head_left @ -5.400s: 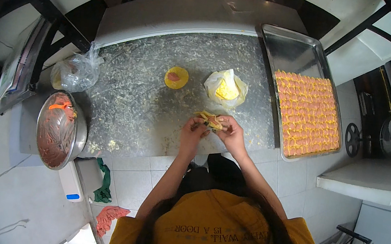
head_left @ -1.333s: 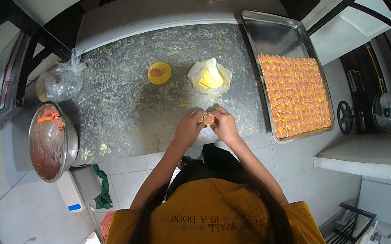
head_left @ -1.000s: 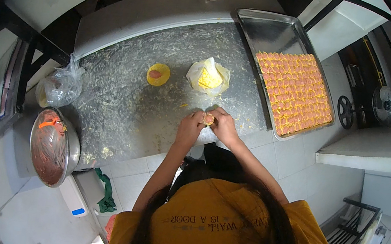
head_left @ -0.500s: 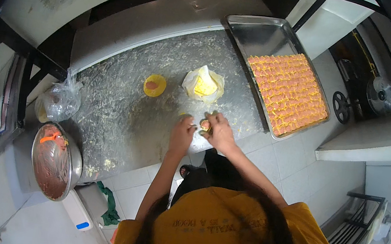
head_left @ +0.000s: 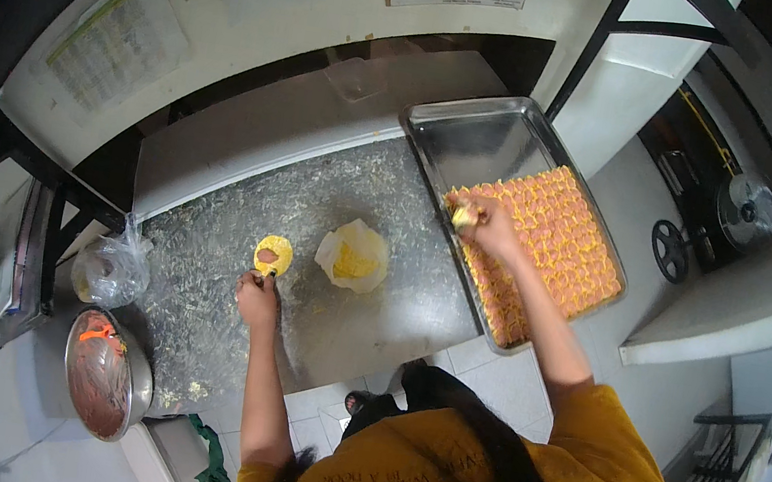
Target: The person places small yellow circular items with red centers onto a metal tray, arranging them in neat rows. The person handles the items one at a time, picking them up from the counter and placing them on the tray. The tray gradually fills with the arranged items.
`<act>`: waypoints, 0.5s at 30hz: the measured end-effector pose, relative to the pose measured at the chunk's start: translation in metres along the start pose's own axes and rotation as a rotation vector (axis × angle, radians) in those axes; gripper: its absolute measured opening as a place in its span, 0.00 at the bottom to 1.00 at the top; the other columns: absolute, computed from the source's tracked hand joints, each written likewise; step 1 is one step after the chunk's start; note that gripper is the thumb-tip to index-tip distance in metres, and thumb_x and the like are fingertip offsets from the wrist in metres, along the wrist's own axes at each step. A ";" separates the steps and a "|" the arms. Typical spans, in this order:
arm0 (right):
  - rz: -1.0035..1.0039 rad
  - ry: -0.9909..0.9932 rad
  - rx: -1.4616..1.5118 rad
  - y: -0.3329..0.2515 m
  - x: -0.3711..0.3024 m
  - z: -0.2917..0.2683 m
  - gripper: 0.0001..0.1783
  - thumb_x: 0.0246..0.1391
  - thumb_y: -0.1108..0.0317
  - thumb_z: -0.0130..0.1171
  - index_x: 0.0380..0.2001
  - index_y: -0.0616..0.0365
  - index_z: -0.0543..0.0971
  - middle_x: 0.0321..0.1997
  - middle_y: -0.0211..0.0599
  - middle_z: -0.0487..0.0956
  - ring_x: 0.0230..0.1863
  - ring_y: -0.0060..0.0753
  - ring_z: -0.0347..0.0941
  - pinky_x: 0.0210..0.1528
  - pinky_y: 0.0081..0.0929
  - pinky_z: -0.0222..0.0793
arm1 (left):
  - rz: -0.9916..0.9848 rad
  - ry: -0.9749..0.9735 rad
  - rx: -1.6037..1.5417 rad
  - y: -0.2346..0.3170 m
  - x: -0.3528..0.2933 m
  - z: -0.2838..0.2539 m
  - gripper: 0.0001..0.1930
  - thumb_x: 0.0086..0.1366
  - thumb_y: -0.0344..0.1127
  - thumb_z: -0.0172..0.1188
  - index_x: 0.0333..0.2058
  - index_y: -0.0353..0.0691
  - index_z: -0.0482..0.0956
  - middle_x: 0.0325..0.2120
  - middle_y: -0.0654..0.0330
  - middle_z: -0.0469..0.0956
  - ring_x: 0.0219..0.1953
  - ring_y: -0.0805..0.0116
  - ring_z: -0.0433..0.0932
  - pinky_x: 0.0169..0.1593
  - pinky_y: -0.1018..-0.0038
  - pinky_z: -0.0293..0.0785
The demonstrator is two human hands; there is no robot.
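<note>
My left hand (head_left: 257, 300) pinches the near edge of a round yellow dumpling wrapper (head_left: 283, 248) on the worktop. A lump of pink meat filling (head_left: 270, 257) sits on that wrapper. Over the left side of a metal tray, my right hand (head_left: 490, 227) holds a small filled dumpling (head_left: 466, 216) between its closed fingers. Tight rows of open-topped dumplings (head_left: 567, 230), pink filling in yellow wrappers, cover much of the tray (head_left: 458, 124). Between my hands lies an opened pale plastic bag (head_left: 375, 249) with a stack of yellow wrappers (head_left: 355, 262) inside.
A steel bowl (head_left: 143, 384) smeared with pink filling stands at the left, an orange-handled utensil (head_left: 100, 334) in it. Behind it is a clear plastic bag (head_left: 114, 268). The floured metal worktop (head_left: 196, 312) ends close to my body. A fan (head_left: 748, 208) stands far right.
My hands, together over a dumpling before, are now apart. The right has carried the dumpling to the tray; the left has reached the filled wrapper at left. The view has shifted too.
</note>
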State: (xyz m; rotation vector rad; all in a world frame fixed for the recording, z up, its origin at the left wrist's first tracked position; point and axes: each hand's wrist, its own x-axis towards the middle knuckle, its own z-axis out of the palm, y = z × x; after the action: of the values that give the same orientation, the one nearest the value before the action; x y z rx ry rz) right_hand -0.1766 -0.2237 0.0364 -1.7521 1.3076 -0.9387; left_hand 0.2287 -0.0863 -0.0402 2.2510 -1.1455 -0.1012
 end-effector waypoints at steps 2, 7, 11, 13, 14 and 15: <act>0.034 -0.012 -0.239 -0.007 0.047 -0.027 0.18 0.33 0.79 0.58 0.34 0.60 0.76 0.42 0.39 0.76 0.42 0.33 0.73 0.43 0.26 0.67 | -0.111 -0.019 0.067 0.020 0.004 0.003 0.11 0.49 0.36 0.62 0.31 0.38 0.75 0.29 0.52 0.75 0.31 0.53 0.75 0.35 0.62 0.71; -0.300 -0.252 -0.542 0.050 0.136 -0.020 0.20 0.29 0.82 0.53 0.33 0.59 0.76 0.35 0.44 0.76 0.39 0.48 0.71 0.41 0.34 0.67 | -0.264 -0.027 0.125 0.047 0.005 0.009 0.10 0.48 0.36 0.62 0.28 0.38 0.77 0.27 0.52 0.78 0.31 0.53 0.77 0.34 0.62 0.72; -0.272 -0.444 -0.603 0.071 0.156 0.004 0.19 0.30 0.83 0.51 0.32 0.59 0.77 0.33 0.41 0.76 0.37 0.42 0.72 0.40 0.32 0.68 | -0.289 -0.034 0.137 0.049 -0.014 0.007 0.09 0.48 0.35 0.62 0.28 0.38 0.77 0.26 0.52 0.78 0.30 0.53 0.77 0.34 0.63 0.72; -0.258 -0.516 -0.578 0.074 0.157 0.007 0.19 0.31 0.82 0.52 0.33 0.60 0.77 0.32 0.41 0.77 0.36 0.40 0.74 0.38 0.30 0.69 | -0.283 -0.034 0.138 0.042 -0.025 0.004 0.09 0.48 0.35 0.62 0.28 0.38 0.77 0.25 0.52 0.78 0.30 0.53 0.77 0.34 0.64 0.72; -0.238 -0.555 -0.570 0.065 0.155 0.005 0.19 0.31 0.82 0.52 0.34 0.60 0.77 0.32 0.41 0.77 0.36 0.40 0.74 0.38 0.30 0.69 | -0.269 -0.029 0.133 0.034 -0.031 0.004 0.09 0.48 0.35 0.61 0.28 0.38 0.77 0.25 0.51 0.78 0.30 0.53 0.77 0.34 0.64 0.72; -0.217 -0.591 -0.563 0.061 0.153 0.006 0.19 0.31 0.81 0.53 0.34 0.61 0.77 0.32 0.42 0.78 0.35 0.40 0.74 0.38 0.30 0.69 | -0.254 -0.024 0.129 0.028 -0.036 0.003 0.09 0.48 0.35 0.61 0.27 0.38 0.77 0.25 0.51 0.78 0.30 0.53 0.77 0.34 0.64 0.72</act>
State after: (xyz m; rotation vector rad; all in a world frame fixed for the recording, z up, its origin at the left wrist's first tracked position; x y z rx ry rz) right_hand -0.1649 -0.3841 -0.0018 -2.3940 1.0469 -0.1018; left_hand 0.1856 -0.0727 -0.0345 2.5082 -0.8960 -0.1604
